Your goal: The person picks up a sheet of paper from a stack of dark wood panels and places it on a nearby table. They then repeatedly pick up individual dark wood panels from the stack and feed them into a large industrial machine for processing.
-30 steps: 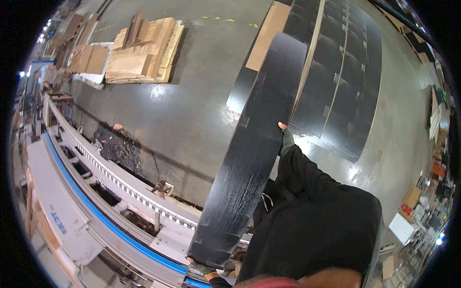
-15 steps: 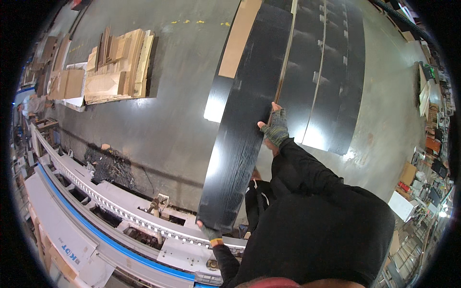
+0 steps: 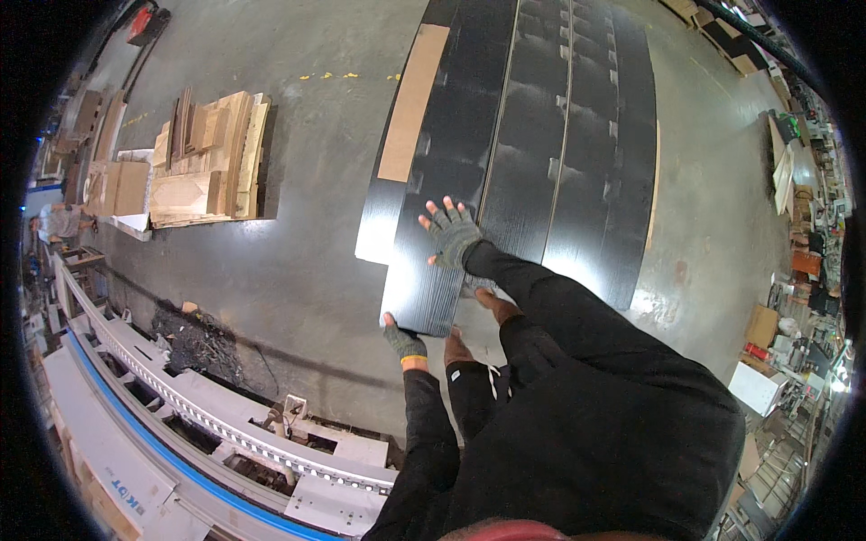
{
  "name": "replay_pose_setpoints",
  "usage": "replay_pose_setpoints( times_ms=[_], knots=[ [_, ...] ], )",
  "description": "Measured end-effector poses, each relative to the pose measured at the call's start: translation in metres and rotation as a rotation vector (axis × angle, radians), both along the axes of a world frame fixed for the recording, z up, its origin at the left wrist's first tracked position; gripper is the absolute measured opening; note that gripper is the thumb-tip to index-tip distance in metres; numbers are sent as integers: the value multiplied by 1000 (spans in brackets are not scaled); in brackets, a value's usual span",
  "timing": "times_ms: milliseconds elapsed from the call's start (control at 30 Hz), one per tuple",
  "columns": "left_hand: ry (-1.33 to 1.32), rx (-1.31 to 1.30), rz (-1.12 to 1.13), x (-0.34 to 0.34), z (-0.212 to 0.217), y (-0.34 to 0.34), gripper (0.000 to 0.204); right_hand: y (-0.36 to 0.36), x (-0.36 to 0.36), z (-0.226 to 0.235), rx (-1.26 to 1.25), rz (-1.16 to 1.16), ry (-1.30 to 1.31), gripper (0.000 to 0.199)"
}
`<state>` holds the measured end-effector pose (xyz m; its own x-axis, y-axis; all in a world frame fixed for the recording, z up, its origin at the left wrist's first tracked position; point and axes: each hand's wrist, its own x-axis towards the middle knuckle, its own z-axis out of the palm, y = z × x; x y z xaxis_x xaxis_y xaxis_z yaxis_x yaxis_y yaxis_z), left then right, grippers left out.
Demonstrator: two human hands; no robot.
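A long black wood-grain board (image 3: 417, 287) lies lengthwise ahead of me, its near end sticking out beyond the other boards. My left hand (image 3: 405, 343), in a grey fingerless glove, grips the left corner of that near end; the fingers underneath are hidden. Farther up, my gloved right hand (image 3: 454, 234) is spread flat over the same board with its fingers apart. To the right, several more black boards (image 3: 595, 207) lie side by side with narrow gaps. A tan strip (image 3: 413, 104) rests on the black board at the left.
A stack of wooden boards and offcuts (image 3: 212, 167) sits on the floor at the left. A long machine with a toothed rail and blue strip (image 3: 180, 424) runs along the lower left. Cluttered shelving (image 3: 807, 261) lines the far right. My bare legs show below the board.
The board has moved away from me and now lies in line beside the others. My right hand has let go of its edge and spread out on top. My left hand has moved forward with the end.
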<state>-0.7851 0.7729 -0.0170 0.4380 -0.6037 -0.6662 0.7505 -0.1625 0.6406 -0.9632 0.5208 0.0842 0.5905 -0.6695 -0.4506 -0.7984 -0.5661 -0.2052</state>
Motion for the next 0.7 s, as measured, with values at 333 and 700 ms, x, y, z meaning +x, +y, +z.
replay_pose_setpoints(
  times_ms=[333,700],
  knots=[
    [-380,584,-291,-7,-32,-8,79,-78,-52,-5,106,117,207,98],
    [-401,579,-492,-37,24,113,47,45,-209,-22,-236,-201,-582,54]
  ],
)
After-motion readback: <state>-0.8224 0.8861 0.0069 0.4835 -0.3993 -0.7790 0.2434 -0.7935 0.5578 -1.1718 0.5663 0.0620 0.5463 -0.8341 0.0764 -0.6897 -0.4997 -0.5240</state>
